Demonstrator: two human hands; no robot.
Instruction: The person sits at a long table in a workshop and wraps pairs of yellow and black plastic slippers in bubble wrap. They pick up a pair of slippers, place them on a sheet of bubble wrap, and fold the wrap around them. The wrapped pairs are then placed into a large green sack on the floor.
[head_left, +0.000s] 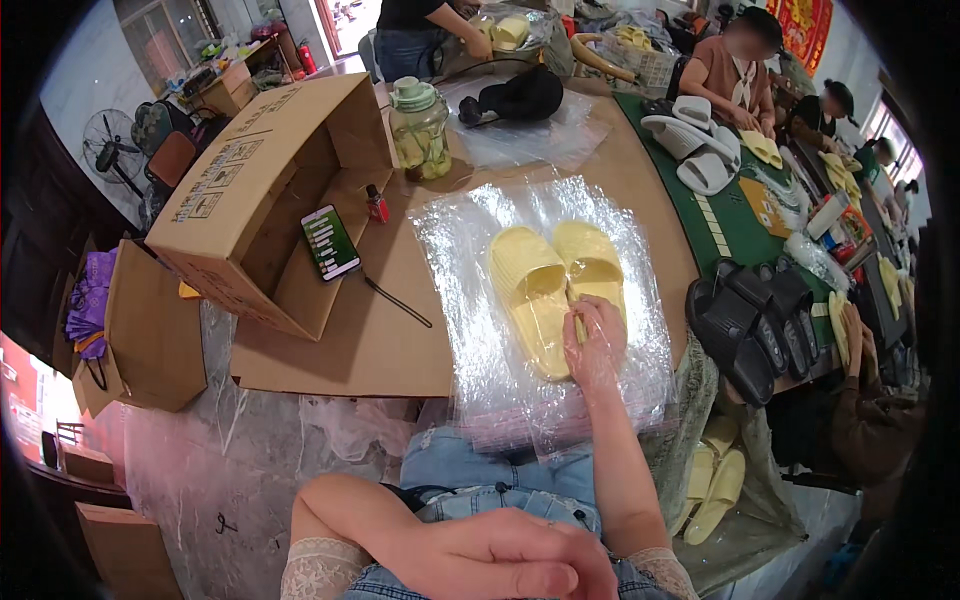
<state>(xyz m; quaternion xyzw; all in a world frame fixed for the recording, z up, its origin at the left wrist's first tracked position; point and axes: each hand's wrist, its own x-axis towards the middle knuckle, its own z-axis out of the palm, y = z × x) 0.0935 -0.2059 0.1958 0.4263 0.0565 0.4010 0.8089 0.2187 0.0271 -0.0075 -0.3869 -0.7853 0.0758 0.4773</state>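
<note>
A pair of pale yellow slippers lies side by side on clear plastic bags (640,400), toes pointing away from me. Clear film shines over the left slipper (528,275) and the right slipper (588,250). My right hand (598,340) is closed on the inner edge of the right slipper, with its thumb beside the left one. Film seems to cover that hand too. Low in front of my body, my left hand (510,555) is curled, thumb below the fingers. Whatever it may hold is hidden.
An open cardboard box (235,170) stands on its side at the left, with a phone (331,243), a small red bottle (377,205) and a jar (420,135) nearby. Black slippers (735,335) and grey slippers (700,145) lie to the right. Several people work beyond.
</note>
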